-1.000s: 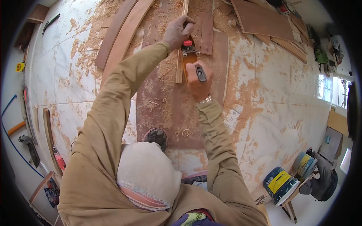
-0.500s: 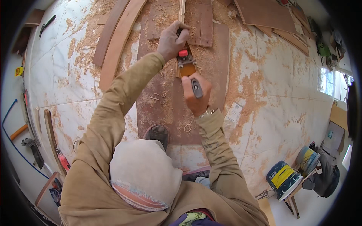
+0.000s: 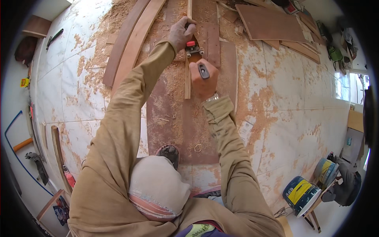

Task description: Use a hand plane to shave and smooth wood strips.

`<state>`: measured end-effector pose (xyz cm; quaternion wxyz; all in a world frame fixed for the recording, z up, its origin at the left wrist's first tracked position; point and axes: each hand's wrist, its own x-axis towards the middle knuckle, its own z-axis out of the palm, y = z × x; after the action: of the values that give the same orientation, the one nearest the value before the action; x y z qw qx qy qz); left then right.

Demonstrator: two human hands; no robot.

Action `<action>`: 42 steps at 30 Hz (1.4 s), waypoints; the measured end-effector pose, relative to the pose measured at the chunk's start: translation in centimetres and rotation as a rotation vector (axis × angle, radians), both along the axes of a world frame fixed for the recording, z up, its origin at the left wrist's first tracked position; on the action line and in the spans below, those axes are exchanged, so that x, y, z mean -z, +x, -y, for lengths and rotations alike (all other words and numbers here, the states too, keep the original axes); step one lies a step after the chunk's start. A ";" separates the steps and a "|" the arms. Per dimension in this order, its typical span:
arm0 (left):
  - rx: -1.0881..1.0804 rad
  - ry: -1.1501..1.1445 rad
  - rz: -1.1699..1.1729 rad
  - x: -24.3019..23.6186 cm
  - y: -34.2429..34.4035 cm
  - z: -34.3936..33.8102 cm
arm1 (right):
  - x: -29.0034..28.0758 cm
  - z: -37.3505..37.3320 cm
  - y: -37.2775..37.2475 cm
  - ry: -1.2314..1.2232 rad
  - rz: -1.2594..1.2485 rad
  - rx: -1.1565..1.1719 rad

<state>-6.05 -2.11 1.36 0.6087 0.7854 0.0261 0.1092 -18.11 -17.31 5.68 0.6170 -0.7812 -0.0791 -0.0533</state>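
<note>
A hand plane [image 3: 194,49] with a red top piece and an orange body rests along a narrow light wood strip [image 3: 187,83]. My left hand [image 3: 182,32] grips its front end, fingers curled over it. My right hand [image 3: 204,79] is closed round the dark rear handle. The strip lies lengthwise on reddish-brown boards [image 3: 169,122] scattered with shavings and sawdust, and the plane's sole is hidden from view.
Two long planks [image 3: 136,51] lie left of the work boards, more panels [image 3: 268,23] at upper right. Sawdust covers parts of the tiled floor [image 3: 288,91]. Buckets [image 3: 300,193] and a stool stand lower right; loose battens [image 3: 57,154] and tools lie along the left wall.
Both hands and the plane came back toward me half a second ago, and are now farther forward along the strip. The whole view has also shifted slightly.
</note>
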 end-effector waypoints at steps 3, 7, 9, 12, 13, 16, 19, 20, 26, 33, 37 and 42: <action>-0.018 0.049 -0.037 1.2 -13.5 3.0 | 0.5 5.0 -12.6 -0.038 0.001 -0.141; 0.010 -0.022 0.114 1.0 -17.4 3.7 | -0.8 5.2 -14.8 -0.021 0.062 -0.157; -0.023 0.034 -0.042 1.2 -8.3 1.5 | 0.1 2.5 -6.6 0.004 0.085 -0.117; -0.049 0.046 0.194 0.5 6.8 -2.5 | 1.4 -1.3 7.7 0.008 0.128 -0.078; -0.040 0.046 0.217 1.0 8.7 -2.9 | 1.9 -1.7 9.1 -0.054 0.088 -0.072; -0.050 0.129 0.083 0.9 6.5 -2.4 | 2.1 -1.2 6.6 -0.011 0.178 0.006; -0.085 0.028 0.008 0.8 -6.9 1.4 | 0.4 2.9 -5.4 -0.012 -0.045 -0.115; -0.083 -0.008 -0.044 0.7 -11.9 2.7 | -0.3 4.4 -9.8 -0.040 -0.011 -0.123; -0.035 -0.078 0.021 2.2 -10.0 1.6 | 0.7 3.7 -8.0 -0.085 0.021 -0.136; -0.087 0.155 0.165 -3.4 16.9 -6.9 | -2.9 -5.9 16.9 -0.076 0.178 0.049; -0.087 -0.058 0.381 -4.2 2.8 -6.5 | -3.0 -0.2 6.5 -0.095 0.281 -0.231; -0.145 -0.054 -0.086 -4.5 -18.2 -6.1 | -6.1 2.8 -5.8 -0.120 0.021 -0.530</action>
<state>-24.24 3.95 5.82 0.6183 0.7689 0.1118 0.1186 -23.91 -20.08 11.76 0.5612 -0.7677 -0.2902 0.1069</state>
